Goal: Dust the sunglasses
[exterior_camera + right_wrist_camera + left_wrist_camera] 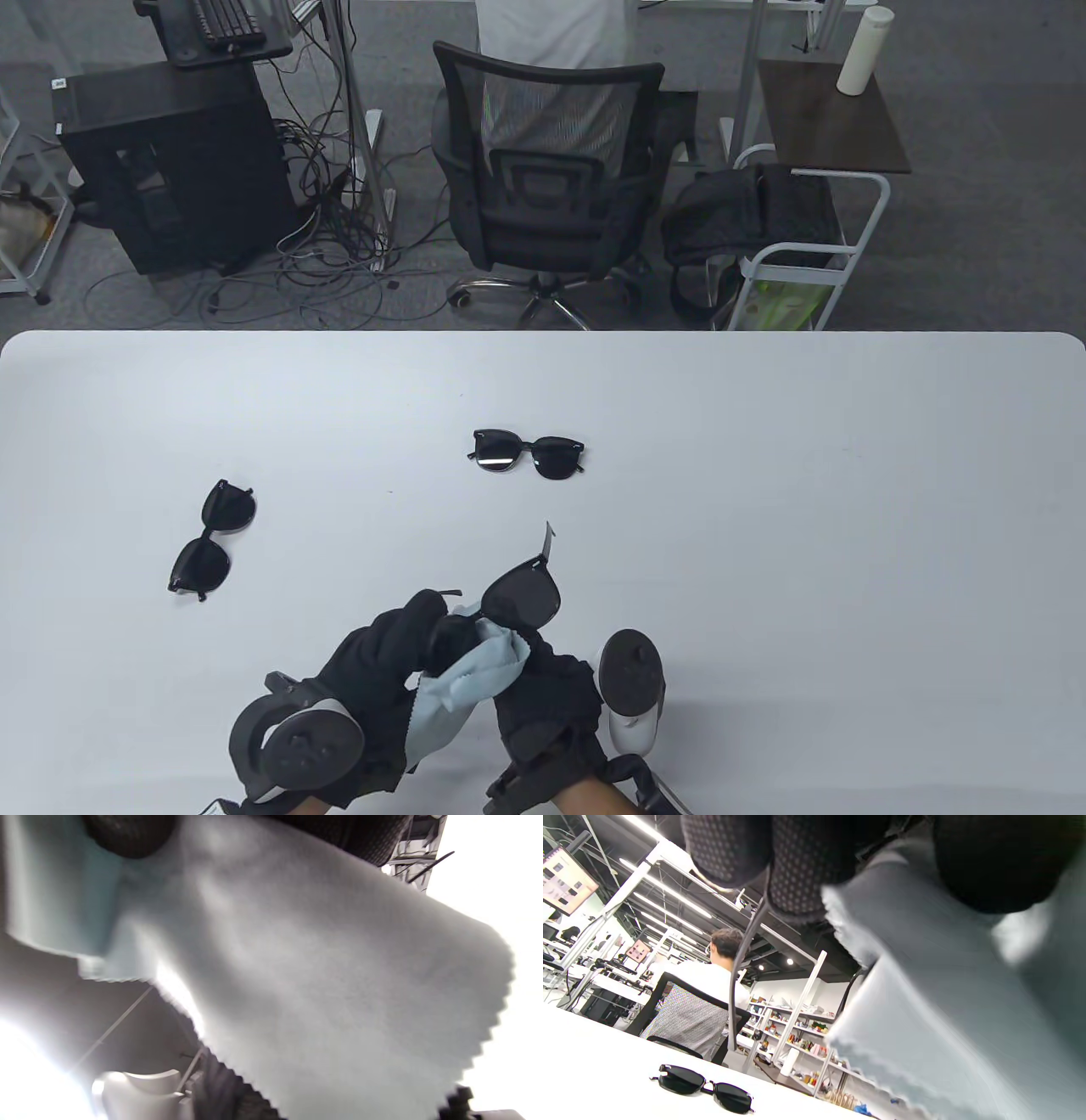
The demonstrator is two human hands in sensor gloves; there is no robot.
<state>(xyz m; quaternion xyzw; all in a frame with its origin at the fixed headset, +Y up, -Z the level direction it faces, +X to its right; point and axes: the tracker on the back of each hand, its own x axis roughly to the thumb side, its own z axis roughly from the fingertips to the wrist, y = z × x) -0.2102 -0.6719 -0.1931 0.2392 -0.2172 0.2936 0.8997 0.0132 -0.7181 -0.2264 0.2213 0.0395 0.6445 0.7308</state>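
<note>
Near the front edge of the white table [764, 475], both gloved hands met over one pair of black plastic sunglasses [519, 592]. The left hand [386, 658] curled its fingers around one end of that pair, lifted off the table, one temple arm sticking up and away. The right hand [547, 696] pinched a pale blue microfibre cloth with a zigzag edge [462, 679] against the lens nearest the person; the far lens stayed bare. The loose part of the cloth hung down between the two hands. In the left wrist view the cloth [946, 1018] filled most of the picture under the dotted glove fingertips [797, 866].

A second pair of black sunglasses [528, 454] lay folded on the table beyond the hands, lenses facing up. A third black pair [212, 541] lay to the left, well apart from the others.

Behind the table stood a black mesh office chair [543, 170] with a person in a white shirt [551, 34] seated in it.
</note>
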